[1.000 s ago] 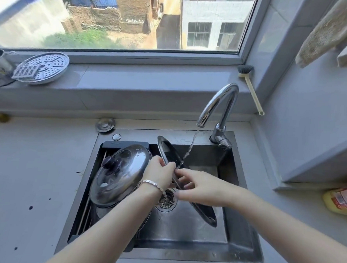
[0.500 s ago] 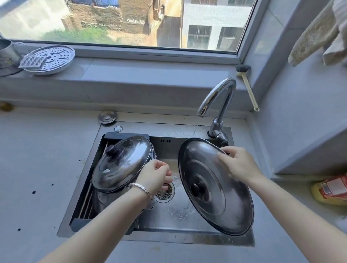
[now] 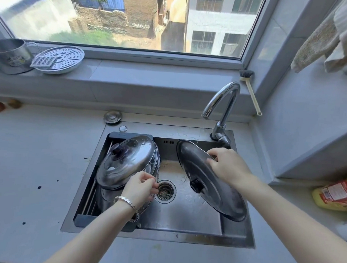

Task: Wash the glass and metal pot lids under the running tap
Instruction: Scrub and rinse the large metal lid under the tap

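Turned more edge-on since half a second ago: metal lid point(image 3: 211, 194), propped right of the drain point(image 3: 164, 191). Gripped at upper rim by right hand point(image 3: 225, 166); left hand point(image 3: 140, 186) curled beside drain, holding nothing visible. Rinse apparently done. Next: lift glass lid point(image 3: 125, 161), left of drain; restart tap point(image 3: 222, 105).

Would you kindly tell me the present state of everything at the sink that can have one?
Tap: no stream visible, apparently off.
Right lid: tilted on edge in the sink, gripped at its upper rim by the right hand.
Left lid: tilted atop stacked cookware, unheld.
Drain strainer: seated, holding debris.
Left hand: fingers curled beside the strainer, nothing visibly held.
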`<state>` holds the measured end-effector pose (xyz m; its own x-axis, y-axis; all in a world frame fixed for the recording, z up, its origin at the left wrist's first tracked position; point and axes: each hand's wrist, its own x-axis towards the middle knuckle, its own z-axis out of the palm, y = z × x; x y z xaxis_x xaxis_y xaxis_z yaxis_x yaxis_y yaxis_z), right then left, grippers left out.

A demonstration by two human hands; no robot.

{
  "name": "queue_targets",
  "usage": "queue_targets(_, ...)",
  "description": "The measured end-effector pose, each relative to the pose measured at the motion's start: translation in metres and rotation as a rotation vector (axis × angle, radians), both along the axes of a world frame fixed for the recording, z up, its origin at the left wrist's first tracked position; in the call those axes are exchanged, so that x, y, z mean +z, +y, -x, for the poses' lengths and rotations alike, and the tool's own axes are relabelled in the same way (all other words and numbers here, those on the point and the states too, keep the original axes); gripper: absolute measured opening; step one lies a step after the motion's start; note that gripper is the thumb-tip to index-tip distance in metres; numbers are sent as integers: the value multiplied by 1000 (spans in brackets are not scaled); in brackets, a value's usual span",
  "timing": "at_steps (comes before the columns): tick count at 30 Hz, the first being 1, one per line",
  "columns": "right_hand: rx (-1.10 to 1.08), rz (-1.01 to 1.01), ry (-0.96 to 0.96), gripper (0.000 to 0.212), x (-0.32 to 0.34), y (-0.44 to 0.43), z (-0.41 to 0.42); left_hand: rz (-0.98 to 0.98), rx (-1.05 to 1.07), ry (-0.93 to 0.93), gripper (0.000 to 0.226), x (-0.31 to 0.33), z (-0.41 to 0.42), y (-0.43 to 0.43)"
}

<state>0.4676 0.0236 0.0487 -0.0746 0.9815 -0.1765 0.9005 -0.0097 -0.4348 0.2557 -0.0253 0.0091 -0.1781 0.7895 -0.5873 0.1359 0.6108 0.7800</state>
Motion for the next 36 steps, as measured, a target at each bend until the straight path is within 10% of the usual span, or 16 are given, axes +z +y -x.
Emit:
queue_targets(7,102,-287,66,19,56,-2,39,-73,125,38,21,-2,41,-6)
queue_targets(13,-1,-411,571,15,130,11,75,-94,274,49,22,-9,89,-10)
queue_targets(20,-309,-178,941,25,47,34,135,-92,389,80,20,-22,135,-24)
queue_targets(29,-264,-13,830,27,-37,8,200,64,368,160,12,-66,183,-45)
queue_targets(36,-238,-33,613,18,-54,7,210,253,137,166,47,-105,192,-34)
